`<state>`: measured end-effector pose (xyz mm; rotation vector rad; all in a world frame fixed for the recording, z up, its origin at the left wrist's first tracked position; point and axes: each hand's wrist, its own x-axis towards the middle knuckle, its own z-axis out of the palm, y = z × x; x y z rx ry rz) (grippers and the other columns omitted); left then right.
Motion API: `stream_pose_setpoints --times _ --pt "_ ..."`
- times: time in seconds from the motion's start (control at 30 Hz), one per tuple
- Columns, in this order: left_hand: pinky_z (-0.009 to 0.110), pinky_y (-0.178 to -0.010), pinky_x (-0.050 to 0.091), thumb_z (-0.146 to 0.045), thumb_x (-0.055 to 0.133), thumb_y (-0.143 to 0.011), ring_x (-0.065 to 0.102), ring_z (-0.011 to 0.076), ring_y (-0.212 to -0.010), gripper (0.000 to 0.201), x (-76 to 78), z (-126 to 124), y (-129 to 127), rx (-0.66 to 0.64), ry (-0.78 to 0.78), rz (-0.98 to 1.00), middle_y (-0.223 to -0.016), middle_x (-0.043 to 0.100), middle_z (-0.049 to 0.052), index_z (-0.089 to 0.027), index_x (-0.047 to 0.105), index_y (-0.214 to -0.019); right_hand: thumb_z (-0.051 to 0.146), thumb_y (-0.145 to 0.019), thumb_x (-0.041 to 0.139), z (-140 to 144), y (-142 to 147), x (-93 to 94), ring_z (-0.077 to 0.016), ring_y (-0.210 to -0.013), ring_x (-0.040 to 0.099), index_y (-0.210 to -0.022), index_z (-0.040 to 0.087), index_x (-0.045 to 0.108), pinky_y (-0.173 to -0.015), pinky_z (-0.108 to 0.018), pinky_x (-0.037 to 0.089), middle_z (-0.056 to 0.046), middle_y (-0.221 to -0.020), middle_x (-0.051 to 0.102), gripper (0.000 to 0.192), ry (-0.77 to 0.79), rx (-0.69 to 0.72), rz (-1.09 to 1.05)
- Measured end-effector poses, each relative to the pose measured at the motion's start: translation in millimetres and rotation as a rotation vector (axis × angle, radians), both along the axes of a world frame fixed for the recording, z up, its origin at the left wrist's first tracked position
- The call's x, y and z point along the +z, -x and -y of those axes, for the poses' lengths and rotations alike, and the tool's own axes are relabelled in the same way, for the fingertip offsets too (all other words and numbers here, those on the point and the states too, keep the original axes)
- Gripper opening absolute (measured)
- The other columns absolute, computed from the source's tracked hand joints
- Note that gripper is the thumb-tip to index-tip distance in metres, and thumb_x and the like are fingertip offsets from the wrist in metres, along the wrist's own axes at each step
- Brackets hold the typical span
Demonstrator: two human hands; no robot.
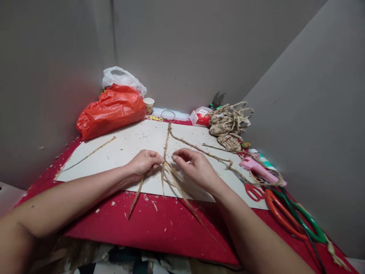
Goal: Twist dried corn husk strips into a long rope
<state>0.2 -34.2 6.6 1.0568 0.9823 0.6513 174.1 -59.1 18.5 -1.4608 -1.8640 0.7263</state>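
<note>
A thin braid of dried plant fibre (166, 144) runs down the middle of the white board. Its lower end splits into several loose flat strands (182, 192) that fan out over the board and the red cloth. My left hand (146, 163) pinches the braid's lower end, and one strand (135, 198) hangs below that hand. Just right of the braid is my right hand (194, 165), its thumb and forefinger bent but apart, with nothing visible between them. A brown twisted cord (196, 145) leads from the braid's top toward the right.
The white board (137, 137) lies on a red-covered table (137, 224) strewn with scraps. At left are a red bag (114, 110) and a paper cup (148, 105). On the right are rope bundles (228, 121), a pink glue gun (259, 170), red-handled scissors (253, 192) and large orange-and-green handles (285, 217).
</note>
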Motion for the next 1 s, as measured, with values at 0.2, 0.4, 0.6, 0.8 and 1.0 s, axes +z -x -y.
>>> stream_pose_setpoints --times 0.2,0.4,0.6,0.8,1.0 --pt "0.022 -0.038 0.008 -0.010 0.052 -0.075 0.020 0.0015 -0.031 0.011 -0.8 -1 1 -0.006 0.008 -0.013 -0.039 0.035 -0.008 -0.015 0.053 -0.064 0.032 -0.081 0.047 -3 -2 -5.7 -0.0089 -0.046 0.042 -0.063 0.015 0.055 -0.047 -0.021 0.034 0.003 -0.051 0.050 0.026 0.294 0.263 -0.057" --pt "0.020 -0.038 0.012 -0.014 0.056 -0.073 0.024 0.0011 -0.032 0.011 -2.4 3 -1 0.036 -0.101 -0.060 -0.040 0.039 -0.007 -0.014 0.053 -0.062 0.031 -0.080 0.048 1 -1 5.8 -0.0067 -0.038 0.041 -0.062 0.015 0.056 -0.041 -0.019 0.032 0.003 -0.045 0.050 0.026 0.440 0.206 -0.129" --pt "0.022 -0.048 0.036 -0.014 0.058 -0.069 0.048 0.0078 -0.043 0.008 -9.3 8 -5 0.054 -0.130 0.075 -0.049 0.052 -0.001 -0.013 0.054 -0.062 0.036 -0.085 0.043 24 30 -9.1 -0.0094 -0.038 0.049 -0.067 0.018 0.052 -0.039 -0.021 0.038 0.000 -0.052 0.057 0.028 0.507 0.136 -0.290" --pt "0.020 -0.050 0.032 -0.018 0.064 -0.065 0.043 0.0045 -0.046 0.010 -7.9 10 -6 0.133 -0.130 0.011 -0.052 0.054 -0.002 -0.011 0.058 -0.060 0.028 -0.087 0.039 31 35 -13.3 -0.0126 -0.046 0.052 -0.057 0.019 0.050 -0.049 -0.024 0.037 -0.004 -0.054 0.058 0.033 0.191 0.133 0.032" --pt "0.019 -0.040 0.021 -0.019 0.061 -0.068 0.032 0.0029 -0.037 0.010 -2.3 11 -6 0.093 -0.043 0.027 -0.046 0.046 -0.005 -0.013 0.055 -0.064 0.024 -0.086 0.042 38 38 -17.0 -0.0143 -0.049 0.049 -0.068 0.018 0.056 -0.053 -0.026 0.030 -0.006 -0.058 0.060 0.024 -0.025 0.084 0.333"
